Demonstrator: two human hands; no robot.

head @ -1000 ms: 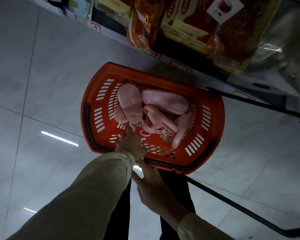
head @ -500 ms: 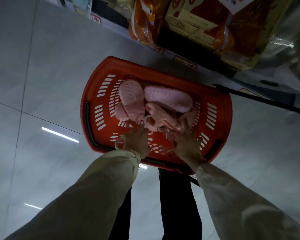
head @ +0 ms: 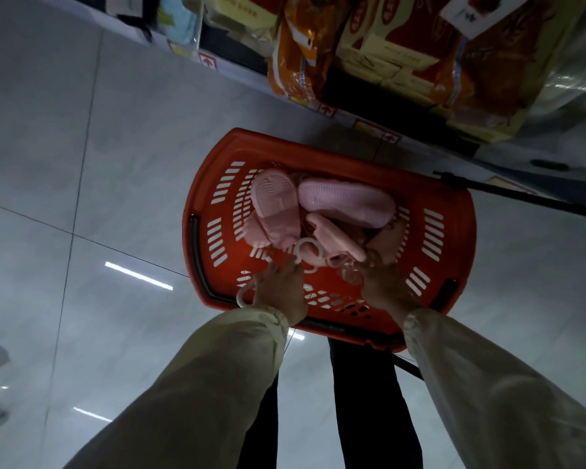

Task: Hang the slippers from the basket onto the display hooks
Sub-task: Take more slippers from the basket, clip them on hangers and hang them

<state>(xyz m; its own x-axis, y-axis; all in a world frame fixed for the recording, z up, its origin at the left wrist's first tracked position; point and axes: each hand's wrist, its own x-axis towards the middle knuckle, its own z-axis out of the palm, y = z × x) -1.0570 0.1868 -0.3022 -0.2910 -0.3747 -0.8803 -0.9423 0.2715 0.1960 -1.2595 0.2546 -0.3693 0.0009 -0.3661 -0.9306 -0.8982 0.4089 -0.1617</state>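
A red basket (head: 217, 157) stands on the floor below me and holds several pink slippers. One slipper (head: 274, 198) lies sole up at the left, and another (head: 347, 203) lies across the back. My left hand (head: 281, 292) is over the near side of the basket and grips a white plastic hanger hook (head: 242, 296); a second white ring (head: 308, 253) lies at its fingertips. My right hand (head: 386, 286) reaches into the pile, its fingers curled on a pink slipper (head: 384, 243) at the right. Its fingertips are hidden among the slippers.
A store shelf with orange and yellow packages (head: 386, 55) runs along the top right, close behind the basket. A black rod (head: 521, 196) crosses at the right. Grey tiled floor (head: 82, 164) spreads to the left. My dark trouser legs (head: 369, 401) are under the basket's near edge.
My right hand has come from below the basket's near rim into the pile of slippers. My left hand has stayed at the near side with the white hook.
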